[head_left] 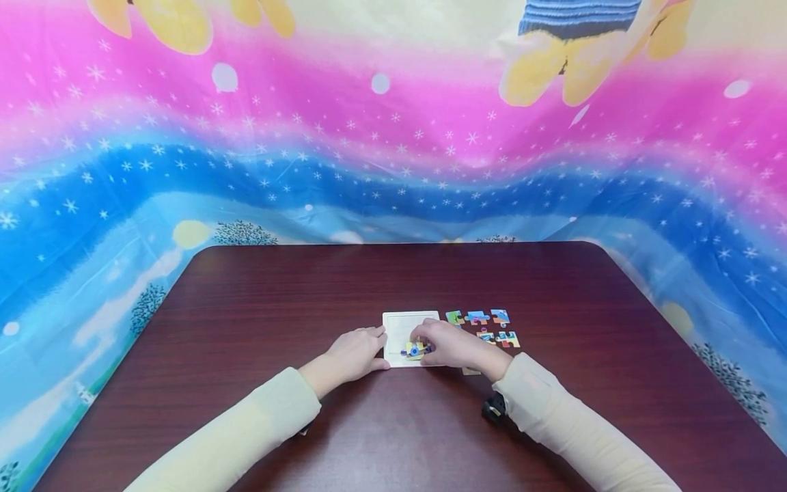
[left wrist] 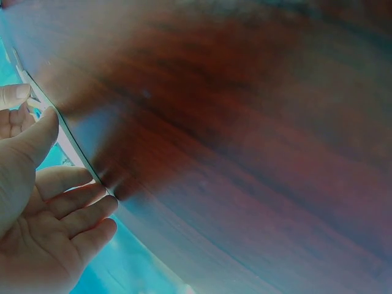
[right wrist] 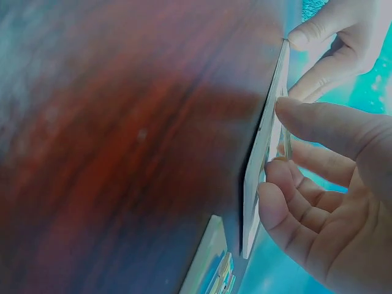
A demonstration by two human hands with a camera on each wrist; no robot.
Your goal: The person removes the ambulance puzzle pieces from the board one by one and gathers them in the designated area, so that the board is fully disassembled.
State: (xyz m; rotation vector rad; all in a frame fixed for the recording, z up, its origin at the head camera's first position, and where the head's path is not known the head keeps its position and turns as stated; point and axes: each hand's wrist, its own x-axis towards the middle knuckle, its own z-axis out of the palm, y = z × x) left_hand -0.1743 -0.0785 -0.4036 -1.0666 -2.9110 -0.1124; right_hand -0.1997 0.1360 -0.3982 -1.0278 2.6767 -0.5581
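Note:
A white puzzle tray [head_left: 396, 326] with a raised border lies flat on the table. My left hand [head_left: 355, 352] rests against its left edge, thumb at the near corner and fairly straight fingers farther up. Over the tray, my right hand [head_left: 453, 344] pinches a yellow-and-blue jigsaw piece [head_left: 414, 351] between thumb and fingers. Seen from the right wrist, that piece [right wrist: 288, 142] shows as a thin edge, tilted up from the tray [right wrist: 264, 147]. The right hand hides the tray's right part.
Several loose jigsaw pieces [head_left: 477, 318] lie right of the tray, some partly hidden by the right hand and forearm. The dark wooden table [head_left: 295, 287] meets a colourful printed cloth [head_left: 381, 150] behind and at the sides.

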